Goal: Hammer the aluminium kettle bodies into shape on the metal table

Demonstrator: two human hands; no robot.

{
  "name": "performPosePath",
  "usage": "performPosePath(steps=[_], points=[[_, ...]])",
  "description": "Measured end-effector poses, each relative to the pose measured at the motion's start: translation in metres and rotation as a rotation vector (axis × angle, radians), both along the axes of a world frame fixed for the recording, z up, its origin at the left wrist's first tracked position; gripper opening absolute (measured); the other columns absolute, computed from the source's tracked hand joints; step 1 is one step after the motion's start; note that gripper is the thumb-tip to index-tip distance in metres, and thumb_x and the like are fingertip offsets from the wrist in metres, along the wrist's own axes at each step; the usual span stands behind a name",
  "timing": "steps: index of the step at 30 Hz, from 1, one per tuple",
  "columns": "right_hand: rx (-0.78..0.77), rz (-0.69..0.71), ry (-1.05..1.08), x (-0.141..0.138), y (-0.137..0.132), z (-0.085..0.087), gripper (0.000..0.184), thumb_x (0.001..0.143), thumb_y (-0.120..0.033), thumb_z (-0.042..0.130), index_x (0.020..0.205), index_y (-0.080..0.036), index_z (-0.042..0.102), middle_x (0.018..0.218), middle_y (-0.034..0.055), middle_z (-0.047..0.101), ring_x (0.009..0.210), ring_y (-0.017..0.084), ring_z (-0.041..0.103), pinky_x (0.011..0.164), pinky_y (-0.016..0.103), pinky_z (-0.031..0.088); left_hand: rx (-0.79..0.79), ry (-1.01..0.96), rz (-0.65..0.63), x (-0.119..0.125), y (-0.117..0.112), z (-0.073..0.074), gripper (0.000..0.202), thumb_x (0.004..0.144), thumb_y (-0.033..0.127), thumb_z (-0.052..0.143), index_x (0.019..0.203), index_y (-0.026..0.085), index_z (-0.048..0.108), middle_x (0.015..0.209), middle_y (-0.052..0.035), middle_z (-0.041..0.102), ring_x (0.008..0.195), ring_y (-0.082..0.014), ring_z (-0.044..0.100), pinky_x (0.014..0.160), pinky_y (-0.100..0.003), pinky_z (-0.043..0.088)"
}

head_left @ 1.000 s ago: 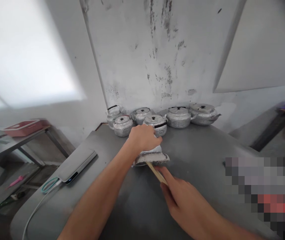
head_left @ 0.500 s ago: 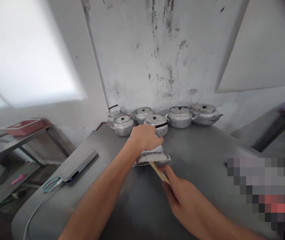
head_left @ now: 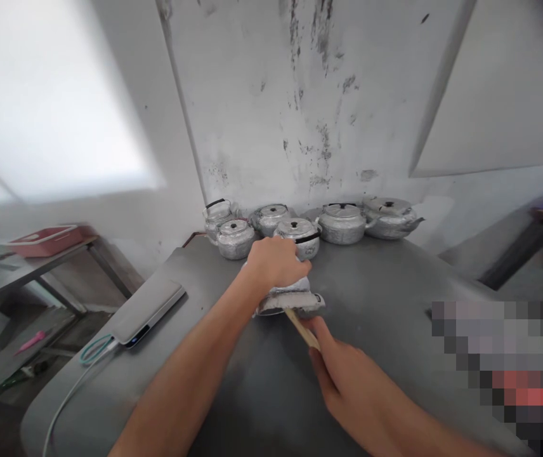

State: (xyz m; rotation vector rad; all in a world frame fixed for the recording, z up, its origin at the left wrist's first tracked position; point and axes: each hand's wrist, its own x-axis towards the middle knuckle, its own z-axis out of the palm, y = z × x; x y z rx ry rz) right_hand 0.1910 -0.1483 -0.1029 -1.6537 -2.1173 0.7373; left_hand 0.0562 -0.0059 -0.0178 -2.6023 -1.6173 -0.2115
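Note:
My left hand [head_left: 278, 261] is curled down over a silvery metal vessel [head_left: 293, 284], which looks like a small kettle. Most of that vessel is hidden beneath the hand and wrist. Between the fingers of my right hand [head_left: 342, 365] is the pale wooden handle of a tool with a wide, whitish head [head_left: 295, 301]. This head lies across the near side of the vessel and seems to touch it; its exact kind is unclear. Just beyond my left hand stands a lidded aluminium kettle [head_left: 295, 228] with a black handle.
Several more aluminium kettles [head_left: 342, 225] line the back of the grey table [head_left: 262, 393] by the stained wall. A power bank [head_left: 150, 311] with a cable lies at left. Another table holds a pink basket [head_left: 45, 241]. The right side is partly pixelated.
Both hands, the vessel and the tool stay in nearly the same place. Only a very slight shift of the view shows.

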Motion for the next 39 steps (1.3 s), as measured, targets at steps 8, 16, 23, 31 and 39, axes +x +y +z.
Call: performPosePath(steps=[8, 16, 23, 31, 39], points=[[-0.001, 0.001, -0.008, 0.0016, 0.0003, 0.0026, 0.034, 0.102, -0.021, 0.031, 0.133, -0.019, 0.044, 0.087, 0.0077, 0.072, 0.075, 0.026, 0.07, 0.067, 0.033, 0.039, -0.011, -0.015, 0.004, 0.0006, -0.0007, 0.0016, 0.048, 0.089, 0.057, 0.049, 0.11, 0.026, 0.079, 0.107, -0.0113, 0.076, 0.1, -0.0336, 0.069, 0.083, -0.043, 0.055], [0.024, 0.017, -0.041, 0.0024, 0.003, -0.0006, 0.033, 0.102, -0.021, 0.03, 0.133, -0.019, 0.042, 0.085, 0.0064, 0.07, 0.071, 0.027, 0.068, 0.064, 0.033, 0.037, -0.004, -0.015, -0.005, 0.0001, -0.001, 0.0016, 0.048, 0.089, 0.058, 0.049, 0.107, 0.026, 0.079, 0.106, -0.0112, 0.076, 0.098, -0.0327, 0.069, 0.081, -0.041, 0.054], [0.083, 0.051, -0.072, 0.0046, 0.0024, 0.0006, 0.035, 0.101, -0.02, 0.032, 0.135, -0.022, 0.042, 0.089, 0.0064, 0.072, 0.074, 0.027, 0.071, 0.064, 0.033, 0.036, 0.0, -0.019, -0.011, -0.0008, 0.0002, 0.0007, 0.046, 0.089, 0.056, 0.048, 0.104, 0.026, 0.079, 0.101, -0.0106, 0.076, 0.096, -0.0329, 0.069, 0.08, -0.042, 0.053], [0.144, 0.07, -0.115, 0.004, 0.0032, -0.0031, 0.033, 0.101, -0.019, 0.031, 0.133, -0.021, 0.041, 0.086, 0.0058, 0.072, 0.068, 0.025, 0.07, 0.059, 0.031, 0.032, -0.018, -0.024, -0.021, -0.0022, 0.0033, 0.0002, 0.048, 0.089, 0.058, 0.048, 0.108, 0.027, 0.079, 0.103, -0.0099, 0.076, 0.096, -0.0322, 0.068, 0.079, -0.04, 0.053], [0.083, 0.041, -0.083, 0.0046, 0.0041, 0.001, 0.024, 0.1, -0.018, 0.034, 0.121, -0.022, 0.046, 0.085, 0.0048, 0.072, 0.071, 0.026, 0.071, 0.061, 0.031, 0.035, -0.022, -0.029, -0.017, -0.0025, 0.0031, 0.0012, 0.046, 0.089, 0.057, 0.049, 0.107, 0.028, 0.079, 0.102, -0.0097, 0.076, 0.097, -0.0327, 0.068, 0.079, -0.041, 0.054]])
